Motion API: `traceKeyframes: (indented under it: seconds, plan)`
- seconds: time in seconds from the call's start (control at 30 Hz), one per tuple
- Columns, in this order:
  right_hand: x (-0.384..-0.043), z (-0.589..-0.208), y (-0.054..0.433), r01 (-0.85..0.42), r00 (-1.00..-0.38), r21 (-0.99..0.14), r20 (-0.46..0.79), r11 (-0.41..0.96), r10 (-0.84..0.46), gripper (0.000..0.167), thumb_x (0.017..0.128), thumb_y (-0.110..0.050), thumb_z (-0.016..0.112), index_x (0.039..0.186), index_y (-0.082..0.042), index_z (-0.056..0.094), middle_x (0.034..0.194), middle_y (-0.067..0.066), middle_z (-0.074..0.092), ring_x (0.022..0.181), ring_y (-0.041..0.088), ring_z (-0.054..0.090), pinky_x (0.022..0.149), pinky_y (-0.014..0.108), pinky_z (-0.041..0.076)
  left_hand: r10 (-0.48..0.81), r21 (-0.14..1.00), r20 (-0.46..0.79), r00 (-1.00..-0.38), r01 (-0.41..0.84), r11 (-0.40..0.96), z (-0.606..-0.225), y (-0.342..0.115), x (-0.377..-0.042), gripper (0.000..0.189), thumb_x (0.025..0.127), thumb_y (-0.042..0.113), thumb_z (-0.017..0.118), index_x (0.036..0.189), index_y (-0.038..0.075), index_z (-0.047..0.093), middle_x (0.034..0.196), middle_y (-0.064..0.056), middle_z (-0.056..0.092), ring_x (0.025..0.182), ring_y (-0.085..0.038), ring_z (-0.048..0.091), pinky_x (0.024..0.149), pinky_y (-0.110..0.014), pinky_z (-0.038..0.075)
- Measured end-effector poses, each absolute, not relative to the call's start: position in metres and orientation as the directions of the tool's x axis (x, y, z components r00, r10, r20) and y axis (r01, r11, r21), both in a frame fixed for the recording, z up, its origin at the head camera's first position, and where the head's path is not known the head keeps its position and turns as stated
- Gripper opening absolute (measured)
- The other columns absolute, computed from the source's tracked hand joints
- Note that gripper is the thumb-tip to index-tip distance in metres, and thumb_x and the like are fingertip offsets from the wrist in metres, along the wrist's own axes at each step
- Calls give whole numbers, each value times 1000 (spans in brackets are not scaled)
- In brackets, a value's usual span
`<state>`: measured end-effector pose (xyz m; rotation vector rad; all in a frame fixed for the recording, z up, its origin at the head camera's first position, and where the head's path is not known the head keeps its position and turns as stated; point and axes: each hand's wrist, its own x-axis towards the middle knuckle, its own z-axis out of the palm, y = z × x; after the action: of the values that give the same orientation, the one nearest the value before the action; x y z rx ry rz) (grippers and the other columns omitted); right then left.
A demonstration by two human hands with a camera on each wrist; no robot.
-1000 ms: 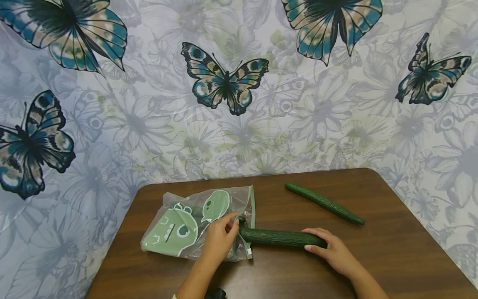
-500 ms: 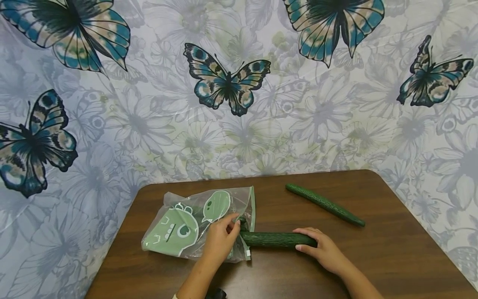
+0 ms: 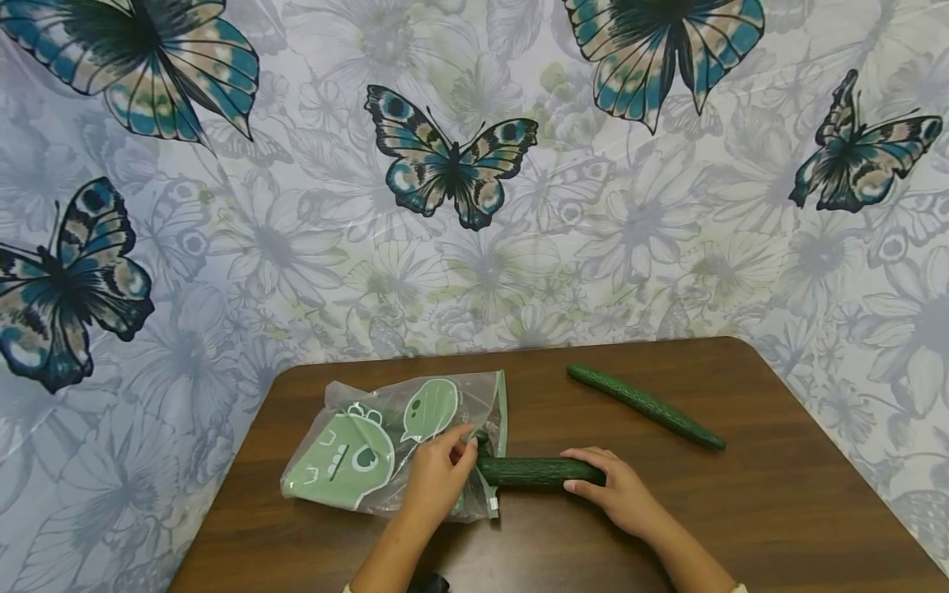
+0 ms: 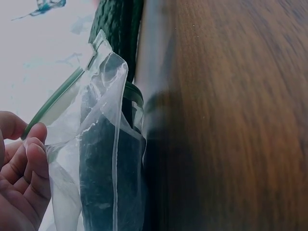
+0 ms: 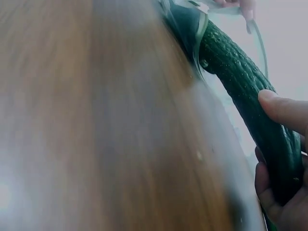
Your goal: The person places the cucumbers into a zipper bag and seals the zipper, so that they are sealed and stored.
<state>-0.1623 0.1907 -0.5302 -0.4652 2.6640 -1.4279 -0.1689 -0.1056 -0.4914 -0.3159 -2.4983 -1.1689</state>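
A clear zip bag (image 3: 371, 461) with green cartoon print lies on the table, its mouth facing right. My left hand (image 3: 437, 469) pinches the upper edge of that mouth; the left wrist view shows thumb and fingertips on the green-trimmed rim. Partly inside the bag is a long cucumber (image 3: 537, 472), its right part sticking out. My right hand (image 3: 615, 490) grips the cucumber near its outer end, thumb on one side and fingers round the other in the right wrist view. Another dark green end (image 3: 482, 441) shows at the bag's mouth beside my left fingertips.
A second cucumber (image 3: 645, 405) lies slantwise at the back right of the brown wooden table (image 3: 764, 494). At the front edge, a small black object (image 3: 430, 583) is partly cut off. A butterfly-print cloth (image 3: 474, 272) hangs behind the table.
My right hand has moved left, pushing the cucumber further into the bag, so less of it sticks out. The left hand keeps its pinch on the bag's edge.
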Motion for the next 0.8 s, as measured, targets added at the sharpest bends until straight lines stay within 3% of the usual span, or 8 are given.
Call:
traceKeyframes:
  seconds: [0.33, 0.53, 0.8]
  plan:
    - [-167, -530, 167, -284, -939, -786, 113, 549, -324, 46, 91, -43, 71, 132, -22, 66, 126, -9, 67, 124, 25, 57, 103, 52, 45, 58, 693, 401, -914, 344, 634, -489, -104, -168, 22, 94, 15, 69, 115, 8, 75, 66, 10, 59, 56, 3, 45, 55, -19, 43]
    - [-169, -530, 167, -318, -921, -781, 121, 538, -369, 47, 92, -42, 71, 134, -22, 66, 129, -7, 67, 126, 28, 57, 104, 57, 44, 58, 685, 408, -911, 347, 641, -489, -104, -167, 22, 94, 16, 69, 114, 9, 75, 66, 11, 59, 57, 3, 46, 55, -19, 44]
    - [-172, -526, 182, -268, -879, -827, 0, 495, -477, 53, 96, -40, 67, 143, -18, 58, 145, 7, 57, 139, 39, 49, 109, 63, 39, 55, 682, 415, -908, 351, 641, -489, -104, -167, 21, 93, 15, 70, 113, 9, 76, 66, 10, 59, 56, 4, 45, 54, -18, 43]
